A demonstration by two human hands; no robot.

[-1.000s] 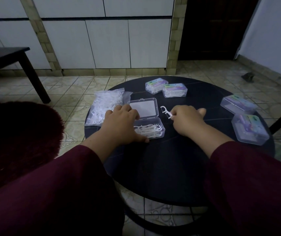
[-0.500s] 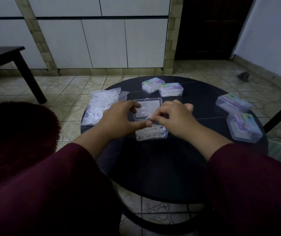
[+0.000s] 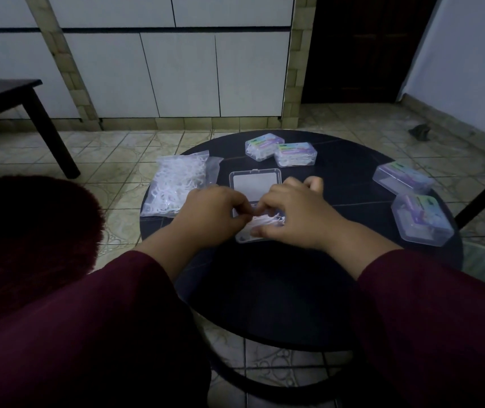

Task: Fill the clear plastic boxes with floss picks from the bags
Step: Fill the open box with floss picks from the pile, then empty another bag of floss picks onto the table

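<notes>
Open box: I've got the open box (image 3: pixel 254 184) on the round dark counter (image 3: pixel 264 275), lid flipped back beyond both hands, tray partly under them; its long axis runs from one hand across to the other.
Picks in tray: white floss picks (image 3: pixel 264 223) lie heaped between the two hands, mostly lengthwise along the tray; I can't tell which way the heads point.
Left hand: left hand (image 3: pixel 208 214) curled, fingertips pinching at the picks over the tray's left end.
Right hand: right hand (image 3: pixel 291 213) curled over the tray's right half, fingertips on the picks; thumb low at the tray's near edge.
Change: half a second ago the hands sat a touch apart above the tray; now their fingertips meet over the pile.
Bag: bag of picks (image 3: pixel 179 184) just outside my left hand, beyond it.
Filled boxes: two closed boxes (image 3: pixel 279 150) beyond the lid; two more closed boxes (image 3: pixel 411 201) well outside my right hand.
</notes>
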